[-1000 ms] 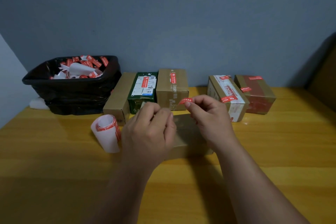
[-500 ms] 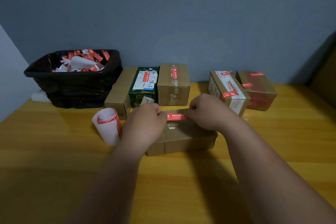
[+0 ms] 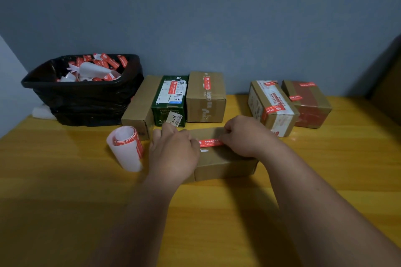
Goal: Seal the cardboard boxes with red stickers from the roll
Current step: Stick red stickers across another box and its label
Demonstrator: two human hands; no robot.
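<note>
Wooden tabletop [image 3: 65, 201]: both hands, left hand [image 3: 173, 154] and right hand [image 3: 245, 136], are pinching thin, floppy sticker [image 3: 211, 142] ends, pressing onto stiff, light box [image 3: 225, 167].

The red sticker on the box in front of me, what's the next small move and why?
Probably press the red sticker flat, sliding fingertips outward along it. It lies across the top of the box, with the left hand at one end and the right hand at the other, so it looks placed but perhaps not yet rubbed down.
</note>
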